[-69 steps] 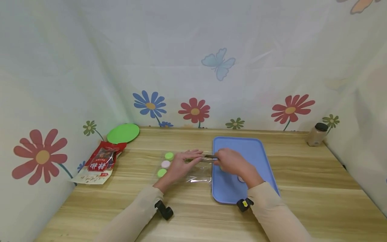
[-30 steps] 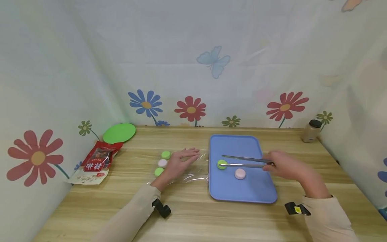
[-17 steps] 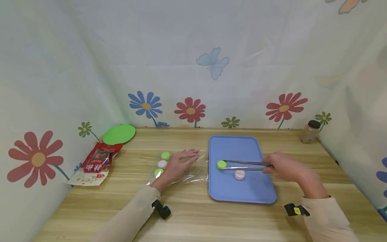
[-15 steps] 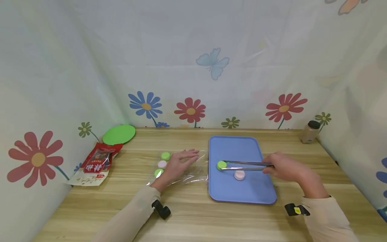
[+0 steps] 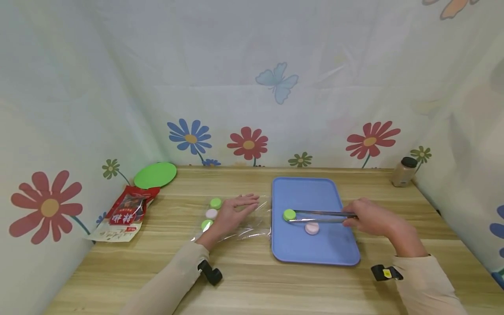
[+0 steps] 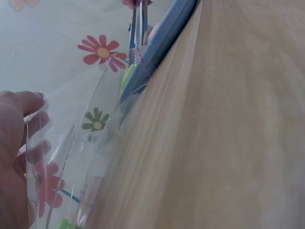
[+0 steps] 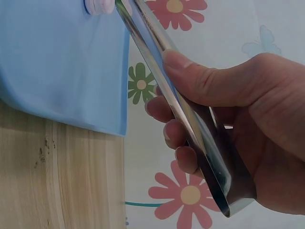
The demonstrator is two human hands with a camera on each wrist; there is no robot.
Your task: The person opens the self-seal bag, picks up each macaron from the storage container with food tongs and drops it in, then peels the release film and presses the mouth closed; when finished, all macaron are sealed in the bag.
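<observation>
My right hand [image 5: 372,216] grips metal tongs [image 7: 190,121], its thumb on one arm and its fingers curled round the other. On the blue tray [image 5: 307,249], the tongs' tips lie at a green macaron [image 5: 289,214]. A pink macaron [image 5: 312,228] sits just below the tongs' lower arm. My left hand [image 5: 232,216] is at a clear plastic bag [image 5: 256,223], fingers extended towards the tray. The film covers part of its fingers in the left wrist view. Two green macarons [image 5: 215,203] and a pink one [image 5: 211,214] lie in the bag's left part.
A green plate [image 5: 155,175] is at the back left, with a red snack packet [image 5: 130,210] in front of it. A jar with a black lid [image 5: 404,172] stands at the back right. Flowered cloth surrounds the wooden table [image 5: 252,280].
My right hand has drawn the tongs rightwards from beside my left hand to over the tray. The tongs' arms have come closer together at the green macaron. My left hand has stayed at the bag.
</observation>
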